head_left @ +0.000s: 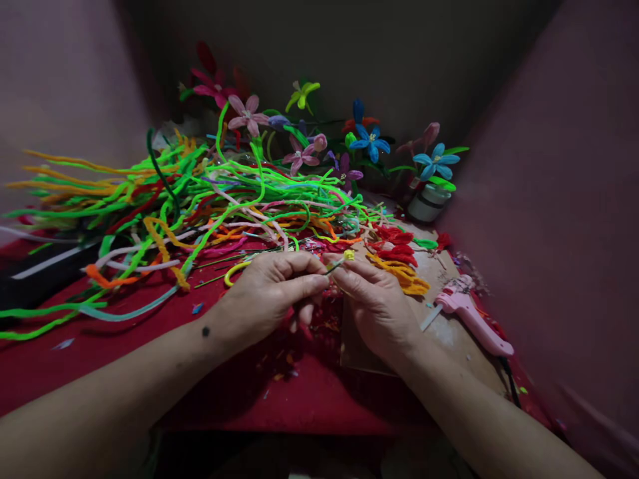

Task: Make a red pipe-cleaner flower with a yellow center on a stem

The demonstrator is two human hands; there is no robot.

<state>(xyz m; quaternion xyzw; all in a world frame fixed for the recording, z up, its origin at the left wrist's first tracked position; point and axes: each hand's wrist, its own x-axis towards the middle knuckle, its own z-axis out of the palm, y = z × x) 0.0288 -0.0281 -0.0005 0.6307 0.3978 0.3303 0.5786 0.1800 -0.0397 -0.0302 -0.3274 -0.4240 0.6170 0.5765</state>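
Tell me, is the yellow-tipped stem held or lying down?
Held: the left hand pinches the stem, whose yellow tip shows above the right hand.

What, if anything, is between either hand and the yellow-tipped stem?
Nothing visible. The left hand pinches the dark end of the yellow-tipped stem; the right hand is right by its yellow tip. The pile of fuzzy stems lies beyond both hands.

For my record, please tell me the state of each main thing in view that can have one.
Thin dark stem with yellow tip: held in left hand, tip uncovered
Pink plastic glue gun: lying untouched; whether hot, unclear
Long fuzzy multicoloured strands: heaped, tangled
Red fuzzy pieces: piled loosely
Orange fuzzy pieces: bunched together
Multicoloured fuzzy flowers: several open
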